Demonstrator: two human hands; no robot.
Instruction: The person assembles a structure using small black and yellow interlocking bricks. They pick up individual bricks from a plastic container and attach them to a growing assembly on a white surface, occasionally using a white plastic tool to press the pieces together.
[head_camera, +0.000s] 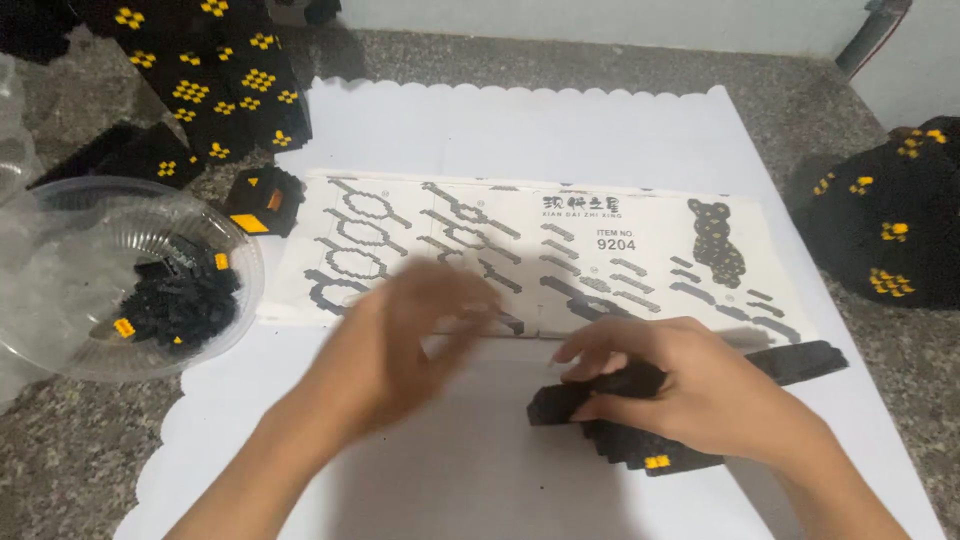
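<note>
My right hand (690, 385) lies on a flat black brick assembly (640, 445) with a yellow patch, fingers pressing its upper edge; a black strip (800, 362) sticks out to the right of the hand. My left hand (400, 345) hovers blurred over the lower edge of the folded instruction sheet (540, 255), fingers loosely curled; I cannot make out anything in it. Both rest over a white scalloped paper mat (520, 130).
A clear plastic bowl (60, 340) of small black and yellow bricks sits at left. Built black and yellow brick pieces stand at top left (215, 85), a small one (265, 200) by the sheet, and a rounded one (885, 225) at right. Speckled stone floor surrounds the mat.
</note>
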